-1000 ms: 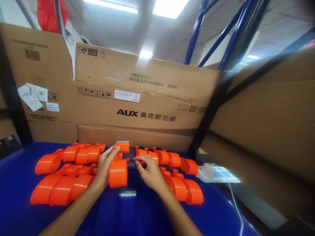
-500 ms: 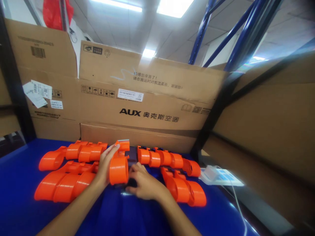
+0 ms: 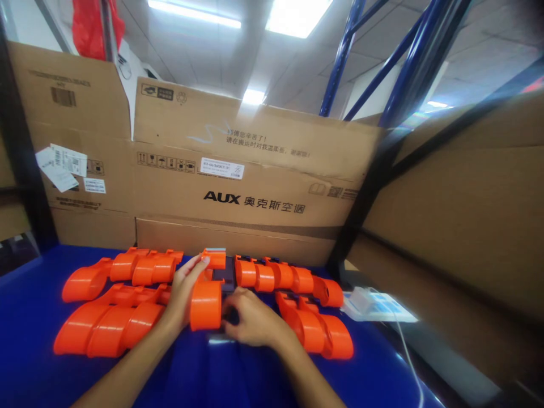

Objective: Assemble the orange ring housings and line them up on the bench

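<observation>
L hand (image 3: 183, 294) lies flat against the left side of an orange plastic part (image 3: 205, 303), fingers stretched toward the far edge of the table (image 3: 238, 374), tips up by the part's small top block. R hand (image 3: 250, 317) is curled at the part's right side, fingers bent in on a dark piece (image 3: 224, 277) that sits against it; grip there is partly hidden, so can't tell how much it pinches. Part sits mid-table, closer to the far edge, between both hands.

Around: left of L hand, touching or nearly so, two rows of like orange parts, near row (image 3: 108, 323) and far row (image 3: 123, 269). Right of R hand, two more rows, far row (image 3: 284, 277) and near row (image 3: 317, 328), just beside the wrist. So both sides are hemmed in.

The part: bright orange, glossy, rounded drum end facing the camera, narrower neck running to a squared block at the far end.

Beyond: cardboard boxes (image 3: 255, 181) stand along the far edge like a wall. At the right edge, a white adapter w/ cable (image 3: 361, 297) on a pale sheet, cable trailing off toward the near right corner. More cardboard leans past the right edge. Open blue surface only on the near side, under the forearms, and at the far left corner.
</observation>
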